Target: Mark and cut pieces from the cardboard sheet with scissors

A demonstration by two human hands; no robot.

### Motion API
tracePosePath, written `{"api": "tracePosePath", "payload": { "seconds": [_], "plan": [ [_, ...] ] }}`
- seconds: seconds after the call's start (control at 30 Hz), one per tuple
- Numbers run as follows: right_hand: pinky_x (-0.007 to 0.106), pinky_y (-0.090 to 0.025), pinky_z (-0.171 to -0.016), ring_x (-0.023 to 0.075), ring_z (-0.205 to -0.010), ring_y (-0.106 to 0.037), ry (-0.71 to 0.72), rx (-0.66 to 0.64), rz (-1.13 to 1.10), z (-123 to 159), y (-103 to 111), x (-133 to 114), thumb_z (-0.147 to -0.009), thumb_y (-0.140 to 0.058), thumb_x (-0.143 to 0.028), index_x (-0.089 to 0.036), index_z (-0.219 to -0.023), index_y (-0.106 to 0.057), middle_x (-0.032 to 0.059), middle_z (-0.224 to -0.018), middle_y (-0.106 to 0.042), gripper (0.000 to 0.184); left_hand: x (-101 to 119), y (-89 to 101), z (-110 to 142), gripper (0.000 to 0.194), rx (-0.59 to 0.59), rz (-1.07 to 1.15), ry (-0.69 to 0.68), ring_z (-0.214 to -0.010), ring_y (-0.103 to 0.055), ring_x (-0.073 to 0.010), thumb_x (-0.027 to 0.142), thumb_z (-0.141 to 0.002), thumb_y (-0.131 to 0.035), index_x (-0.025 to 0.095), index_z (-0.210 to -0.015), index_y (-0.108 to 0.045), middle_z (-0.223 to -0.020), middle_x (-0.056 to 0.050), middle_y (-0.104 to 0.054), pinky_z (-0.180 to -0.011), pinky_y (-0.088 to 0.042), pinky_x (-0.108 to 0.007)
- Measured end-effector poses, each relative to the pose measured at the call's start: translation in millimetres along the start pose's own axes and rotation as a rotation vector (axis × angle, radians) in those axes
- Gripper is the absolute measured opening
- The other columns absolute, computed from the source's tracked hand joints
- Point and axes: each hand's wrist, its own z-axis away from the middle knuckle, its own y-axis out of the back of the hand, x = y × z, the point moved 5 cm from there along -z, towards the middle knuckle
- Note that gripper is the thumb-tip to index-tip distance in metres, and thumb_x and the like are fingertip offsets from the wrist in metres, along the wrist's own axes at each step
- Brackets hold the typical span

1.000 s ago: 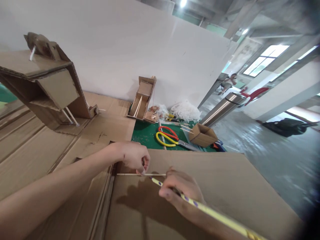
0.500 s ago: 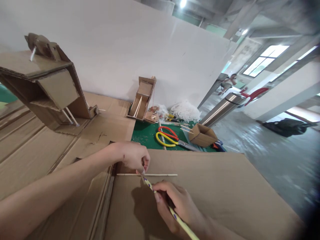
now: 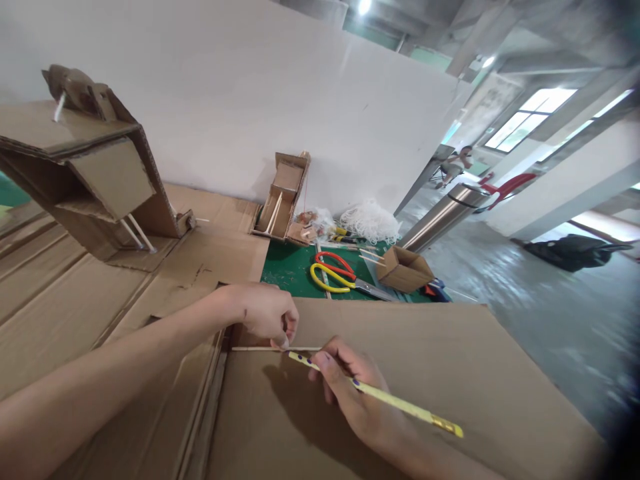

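Yellow with purple spots, the pencil (image 3: 395,400) slants right of centre in the lower half of the frame, gripped between the thumb and fingers of the right hand (image 3: 354,403). Its tip is near the left hand (image 3: 267,313), whose fingers are curled with the fingertips down on a thin stick (image 3: 251,349); whether they pinch it or only press, I cannot tell. The stick lies flat on a cardboard sheet (image 3: 460,363) at lower centre, its right end hidden by the right hand. Scissors (image 3: 356,283) rest on the green surface (image 3: 285,270) above the sheet.
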Motion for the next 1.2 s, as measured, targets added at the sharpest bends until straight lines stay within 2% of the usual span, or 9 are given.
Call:
{"api": "tracePosePath", "payload": {
  "seconds": [0.23, 0.47, 0.63, 0.83, 0.93, 1.03, 1.2],
  "plan": [
    [0.022, -0.037, -0.046, 0.0114, -0.046, -0.050, -0.059, -0.030, -0.079, -5.4, -2.8, -1.5, -0.087, -0.038, -0.061, -0.018, -0.071, -0.055, -0.0008, -0.052, -0.053, 0.049, 0.0, -0.2, 0.2, 0.011, -0.007, 0.017, 0.008, -0.063, -0.059, -0.0115, 0.028, -0.065, -0.067, 0.027, -0.076, -0.071, -0.068, 0.005, -0.071, -0.051, -0.034, -0.021],
    [0.021, -0.037, -0.042, 0.0112, -0.044, -0.051, -0.046, -0.028, -0.109, -7.3, -1.6, -5.3, -0.086, -0.034, -0.064, -0.019, -0.066, -0.052, 0.0007, -0.053, -0.055, 0.052, 0.1, -1.1, 0.5, 0.013, -0.030, 0.033, 0.007, -0.064, -0.060, -0.0123, 0.031, -0.067, -0.065, 0.027, -0.077, -0.071, -0.071, 0.005, -0.072, -0.051, -0.035, -0.021],
    [0.021, -0.038, -0.044, 0.0110, -0.044, -0.050, -0.034, -0.049, -0.101, -7.5, -3.1, -5.8, -0.085, -0.038, -0.064, -0.018, -0.069, -0.055, -0.0002, -0.051, -0.053, 0.052, -0.8, -1.1, 0.0, 0.014, -0.015, 0.004, -0.005, -0.062, -0.059, -0.0129, 0.029, -0.065, -0.065, 0.027, -0.078, -0.071, -0.071, 0.005, -0.072, -0.050, -0.035, -0.022],
    [0.019, -0.031, -0.038, 0.0075, -0.038, -0.041, -0.106, -0.073, -0.151, -6.8, -2.7, 4.4, -0.086, -0.037, -0.066, -0.017, -0.071, -0.054, -0.0034, -0.049, -0.048, 0.053, -1.4, -1.3, -0.8, 0.012, -0.017, 0.008, -0.018, -0.062, -0.060, -0.0119, 0.028, -0.066, -0.066, 0.027, -0.076, -0.071, -0.069, 0.005, -0.071, -0.051, -0.035, -0.021],
    [0.017, -0.031, -0.036, 0.0071, -0.039, -0.042, -0.138, -0.093, -0.235, -6.6, -2.6, 10.8, -0.088, -0.039, -0.062, -0.018, -0.075, -0.053, -0.0029, -0.055, -0.053, 0.048, -1.6, -1.1, -0.6, 0.012, -0.022, 0.010, -0.015, -0.064, -0.060, -0.0121, 0.030, -0.066, -0.066, 0.027, -0.077, -0.071, -0.070, 0.005, -0.072, -0.052, -0.035, -0.021],
    [0.017, -0.032, -0.036, 0.0073, -0.043, -0.045, -0.137, -0.082, -0.326, -10.4, 2.9, 9.4, -0.087, -0.043, -0.062, -0.018, -0.077, -0.053, -0.0006, -0.064, -0.058, 0.046, -0.9, -0.5, 0.4, 0.013, -0.018, -0.005, -0.020, -0.064, -0.061, -0.0125, 0.029, -0.066, -0.066, 0.027, -0.078, -0.071, -0.071, 0.005, -0.072, -0.051, -0.035, -0.021],
    [0.020, -0.036, -0.045, 0.0085, -0.046, -0.047, -0.030, 0.013, -0.247, -26.8, 24.8, -5.7, -0.086, -0.049, -0.059, -0.018, -0.063, -0.050, -0.0031, -0.051, -0.051, 0.047, -0.7, -1.5, -0.1, 0.017, -0.026, -0.030, -0.044, -0.062, -0.060, -0.0125, 0.028, -0.066, -0.064, 0.028, -0.081, -0.072, -0.074, 0.004, -0.073, -0.050, -0.035, -0.021]
  ]
}}
